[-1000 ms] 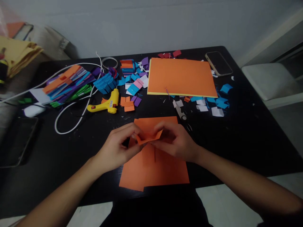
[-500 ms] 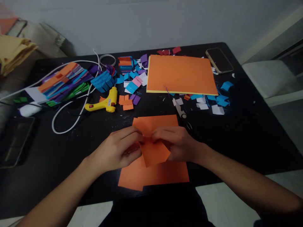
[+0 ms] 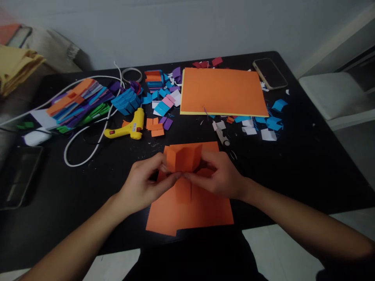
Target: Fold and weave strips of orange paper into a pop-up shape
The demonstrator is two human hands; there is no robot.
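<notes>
A small folded piece of orange paper (image 3: 184, 158) is held up between my two hands, its side flaps bent at creases. My left hand (image 3: 146, 179) pinches its left side, thumb at the lower edge. From the right, my right hand (image 3: 221, 173) pinches the same piece, and the two thumb tips nearly meet. Under the hands, larger orange sheets (image 3: 199, 216) lie on the black table near its front edge. Part of these sheets is hidden by my hands and the folded piece.
A yellow glue gun (image 3: 125, 127) lies to the left, amid a white cable (image 3: 66, 150) and bundled paper strips (image 3: 82, 101). Behind my hands are an orange sheet stack (image 3: 224, 91), a cutter (image 3: 222, 134) and paper scraps (image 3: 162, 105). Phones lie at far right (image 3: 271, 73) and left (image 3: 20, 175).
The folded orange paper has been tipped upward, and its flaps now stand above my fingers. Both thumbs have come to its lower edge. The larger sheets stay in place.
</notes>
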